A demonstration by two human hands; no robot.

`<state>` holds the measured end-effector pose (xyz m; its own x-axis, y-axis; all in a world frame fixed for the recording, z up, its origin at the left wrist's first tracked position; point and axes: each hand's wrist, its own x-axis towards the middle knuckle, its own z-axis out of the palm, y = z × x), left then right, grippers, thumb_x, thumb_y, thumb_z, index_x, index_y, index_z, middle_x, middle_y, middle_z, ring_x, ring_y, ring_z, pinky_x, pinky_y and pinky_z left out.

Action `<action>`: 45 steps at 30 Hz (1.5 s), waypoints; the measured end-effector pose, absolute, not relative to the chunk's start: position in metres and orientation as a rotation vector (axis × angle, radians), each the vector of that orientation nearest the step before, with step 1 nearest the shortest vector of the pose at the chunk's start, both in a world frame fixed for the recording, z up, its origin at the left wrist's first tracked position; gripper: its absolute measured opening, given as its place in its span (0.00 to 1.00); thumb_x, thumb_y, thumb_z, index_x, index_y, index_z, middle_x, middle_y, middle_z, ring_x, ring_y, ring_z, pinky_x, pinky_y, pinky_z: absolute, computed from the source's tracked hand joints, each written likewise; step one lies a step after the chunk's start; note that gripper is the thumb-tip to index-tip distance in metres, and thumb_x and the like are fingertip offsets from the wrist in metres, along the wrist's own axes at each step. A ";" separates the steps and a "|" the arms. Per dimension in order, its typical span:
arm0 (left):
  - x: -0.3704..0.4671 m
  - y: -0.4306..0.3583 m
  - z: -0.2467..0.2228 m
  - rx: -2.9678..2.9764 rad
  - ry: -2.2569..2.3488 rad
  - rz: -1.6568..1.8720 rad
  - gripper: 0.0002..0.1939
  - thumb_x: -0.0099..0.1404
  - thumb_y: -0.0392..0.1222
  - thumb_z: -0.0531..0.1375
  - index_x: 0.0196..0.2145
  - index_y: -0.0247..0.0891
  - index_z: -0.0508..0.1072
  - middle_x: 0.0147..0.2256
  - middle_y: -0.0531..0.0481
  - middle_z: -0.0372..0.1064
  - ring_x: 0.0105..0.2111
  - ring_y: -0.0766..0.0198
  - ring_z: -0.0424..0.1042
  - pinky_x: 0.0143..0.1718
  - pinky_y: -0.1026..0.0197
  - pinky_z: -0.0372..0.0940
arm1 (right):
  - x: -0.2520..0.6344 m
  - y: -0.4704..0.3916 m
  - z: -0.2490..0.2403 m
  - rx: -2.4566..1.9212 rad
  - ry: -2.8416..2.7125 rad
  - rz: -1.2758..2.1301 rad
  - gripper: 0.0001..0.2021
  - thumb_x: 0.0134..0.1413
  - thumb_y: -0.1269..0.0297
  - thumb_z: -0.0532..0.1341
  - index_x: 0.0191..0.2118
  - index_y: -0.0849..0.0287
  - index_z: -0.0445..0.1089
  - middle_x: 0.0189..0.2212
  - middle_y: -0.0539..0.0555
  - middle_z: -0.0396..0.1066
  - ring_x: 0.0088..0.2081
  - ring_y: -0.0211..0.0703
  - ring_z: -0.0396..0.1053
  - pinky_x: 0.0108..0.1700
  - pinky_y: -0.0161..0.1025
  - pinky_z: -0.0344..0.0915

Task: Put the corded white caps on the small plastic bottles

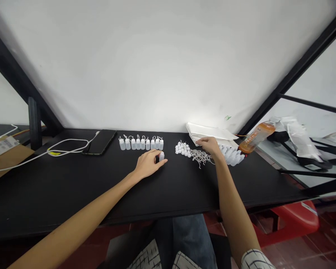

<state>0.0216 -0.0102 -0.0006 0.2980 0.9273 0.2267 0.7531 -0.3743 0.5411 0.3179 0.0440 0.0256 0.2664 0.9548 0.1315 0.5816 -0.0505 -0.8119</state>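
My left hand (149, 163) is closed round a small white bottle (161, 155) at the middle of the black table. Behind it stands a row of small capped white bottles (138, 144) with string loops on top. My right hand (210, 145) has its fingers pressed together above the pile of grey strings (201, 157), near the paper stack; what its fingertips hold, if anything, is too small to tell. Left of the strings lies a cluster of white caps (183, 148). Several more white bottles (233, 156) lie right of my right wrist.
A stack of white paper (210, 132) lies against the wall, with an orange drink bottle (257, 137) to its right. A black phone (100, 142), a white cable (70, 151) and a cardboard parcel (16, 158) are on the left. Below right is a red stool (294, 220).
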 end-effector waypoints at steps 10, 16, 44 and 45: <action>0.021 -0.008 -0.003 2.303 1.502 0.711 0.17 0.64 0.55 0.55 0.28 0.39 0.73 0.30 0.53 0.68 0.27 0.65 0.65 0.25 0.65 0.51 | 0.241 0.022 0.038 -1.166 -1.500 0.992 0.18 0.37 0.51 0.70 0.28 0.63 0.76 0.17 0.50 0.67 0.17 0.32 0.57 0.19 0.33 0.52; 0.022 -0.008 -0.002 2.316 1.501 0.683 0.19 0.64 0.56 0.55 0.28 0.40 0.74 0.31 0.52 0.70 0.28 0.64 0.66 0.25 0.64 0.51 | 0.190 0.006 0.014 -1.057 -1.661 0.857 0.17 0.47 0.49 0.66 0.31 0.61 0.77 0.25 0.54 0.73 0.19 0.34 0.62 0.23 0.35 0.59; 0.022 -0.007 -0.005 2.331 1.513 0.666 0.19 0.64 0.56 0.56 0.27 0.38 0.73 0.32 0.51 0.70 0.29 0.63 0.68 0.26 0.63 0.53 | 0.201 0.004 0.022 -1.058 -1.961 0.822 0.10 0.53 0.58 0.63 0.33 0.59 0.77 0.33 0.54 0.73 0.26 0.36 0.68 0.32 0.36 0.64; 0.022 -0.007 -0.005 2.335 1.511 0.664 0.19 0.64 0.56 0.56 0.27 0.38 0.73 0.32 0.51 0.70 0.29 0.63 0.69 0.27 0.63 0.53 | 0.202 0.004 0.024 -1.063 -1.973 0.829 0.10 0.52 0.58 0.64 0.32 0.59 0.77 0.32 0.54 0.74 0.27 0.36 0.68 0.31 0.36 0.64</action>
